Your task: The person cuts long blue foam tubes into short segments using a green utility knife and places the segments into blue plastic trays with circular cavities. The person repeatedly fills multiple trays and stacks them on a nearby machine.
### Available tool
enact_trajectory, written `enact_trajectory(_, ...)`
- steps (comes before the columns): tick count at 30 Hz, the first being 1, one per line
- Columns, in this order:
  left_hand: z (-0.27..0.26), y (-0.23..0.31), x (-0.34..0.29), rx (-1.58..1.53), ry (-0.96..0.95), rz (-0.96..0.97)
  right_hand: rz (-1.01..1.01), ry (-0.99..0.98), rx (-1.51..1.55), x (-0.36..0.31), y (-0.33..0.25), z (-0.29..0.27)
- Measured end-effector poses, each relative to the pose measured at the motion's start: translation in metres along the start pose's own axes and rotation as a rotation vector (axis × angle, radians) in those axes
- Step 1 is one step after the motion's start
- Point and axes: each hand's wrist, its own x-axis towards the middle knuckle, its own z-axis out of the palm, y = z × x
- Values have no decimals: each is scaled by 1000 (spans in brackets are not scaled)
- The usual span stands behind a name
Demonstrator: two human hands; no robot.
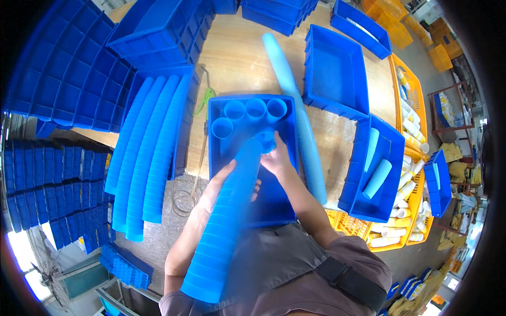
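Head view: I see left hand [215, 185], fingers clamped around long cup stack [224, 226]; right hand [278, 159] pinching single cup [266, 141] near stack's end; loosened left grip could let slanting stack slide, right-hand bump topple standing cups [255, 109] beyond fingers

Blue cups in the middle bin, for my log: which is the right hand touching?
The cup against the right hand, in front of the other four, which neither hand touches.

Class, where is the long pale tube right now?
In the head view, the pale tube lies on the table, just right of the middle bin.
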Motion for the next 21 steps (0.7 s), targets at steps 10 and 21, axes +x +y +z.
enact_trajectory(10,-8,-5,-8,20,27,-7,121,-35,218,-9,8,-3)
enact_trajectory(21,-23,-13,-37,-62,54,44,368,-230,190,-12,18,41)
